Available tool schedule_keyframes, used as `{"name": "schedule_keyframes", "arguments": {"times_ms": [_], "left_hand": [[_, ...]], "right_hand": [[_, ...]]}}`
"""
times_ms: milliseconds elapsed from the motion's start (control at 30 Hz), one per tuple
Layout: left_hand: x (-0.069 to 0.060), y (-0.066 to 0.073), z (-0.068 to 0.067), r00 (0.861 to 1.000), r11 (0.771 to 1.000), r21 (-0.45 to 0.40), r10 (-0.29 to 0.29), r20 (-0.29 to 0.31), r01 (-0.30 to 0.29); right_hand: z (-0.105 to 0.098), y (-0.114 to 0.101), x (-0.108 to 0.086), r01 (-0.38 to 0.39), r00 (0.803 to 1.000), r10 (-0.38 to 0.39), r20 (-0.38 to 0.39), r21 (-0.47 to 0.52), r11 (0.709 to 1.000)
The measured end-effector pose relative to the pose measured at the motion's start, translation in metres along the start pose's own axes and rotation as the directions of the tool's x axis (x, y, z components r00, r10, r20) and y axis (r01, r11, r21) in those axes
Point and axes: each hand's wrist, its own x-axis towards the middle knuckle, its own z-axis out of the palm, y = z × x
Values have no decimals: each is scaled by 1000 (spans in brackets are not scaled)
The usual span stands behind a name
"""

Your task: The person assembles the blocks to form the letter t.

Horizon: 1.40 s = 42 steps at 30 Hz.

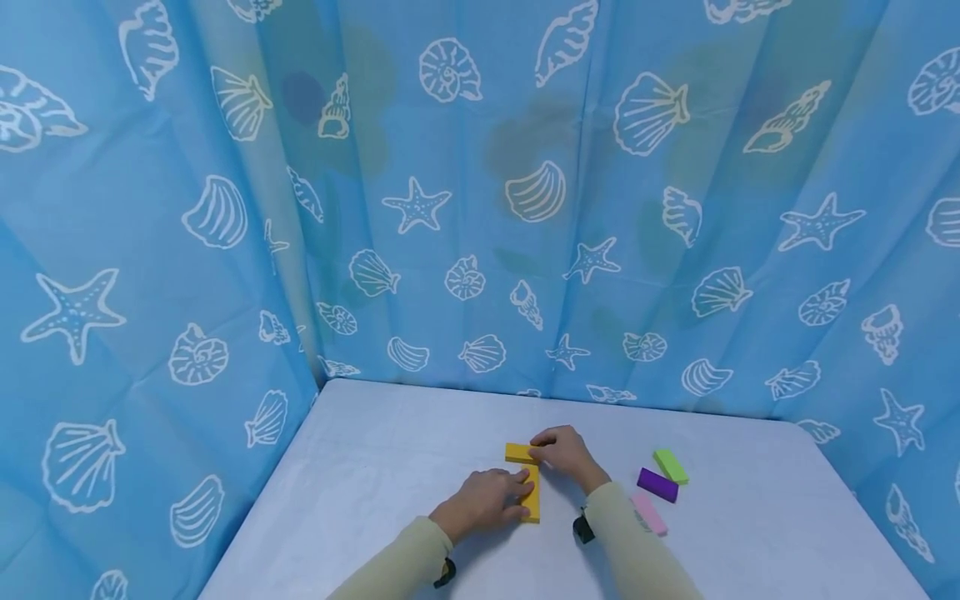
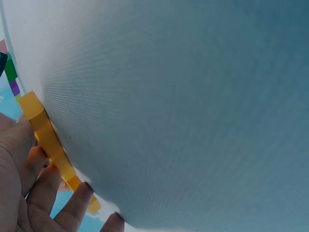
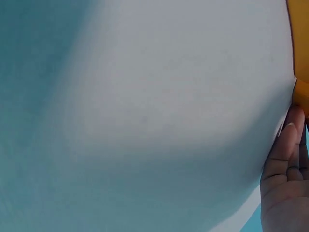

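Two yellow-orange blocks lie close together on the white table: a crosswise block (image 1: 517,452) at the back and a lengthwise block (image 1: 533,500) in front of it. My left hand (image 1: 483,500) rests against the left side of the lengthwise one, fingers spread over its edge; the left wrist view shows the fingers (image 2: 43,186) along the orange row (image 2: 48,137). At the right end of the crosswise block, my right hand (image 1: 567,454) touches it with extended fingers. In the right wrist view, this hand (image 3: 287,179) has its fingertips against orange (image 3: 301,94).
Right of my right forearm lie a light green block (image 1: 671,466), a purple block (image 1: 657,485) and a pink block (image 1: 651,515), partly behind the sleeve. A dark green piece (image 2: 10,70) shows in the left wrist view. A blue shell-patterned curtain (image 1: 480,208) borders the table (image 1: 375,425).
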Motion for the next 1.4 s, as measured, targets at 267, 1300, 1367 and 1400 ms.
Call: {"name": "schedule_keyframes", "arguments": {"times_ms": [267,1300,1367,1400], "left_hand": [[0,0,1,1000,1000,9,2,-2,-2],[0,2,-2,1000,999,28,-18,8,18],[1,2,-2,1000,999,29,-16,12,15],[1,3,-1,1000,999,28,-15,12,14]], "right_hand": [[4,6,1,-1,1000,1,8,46,999],[11,2,-1,-4,1000,3,14,92,996],[11,2,-2,-14,1000,13,11,91,996],[11,2,-2,-16,1000,15,9,88,996]]}}
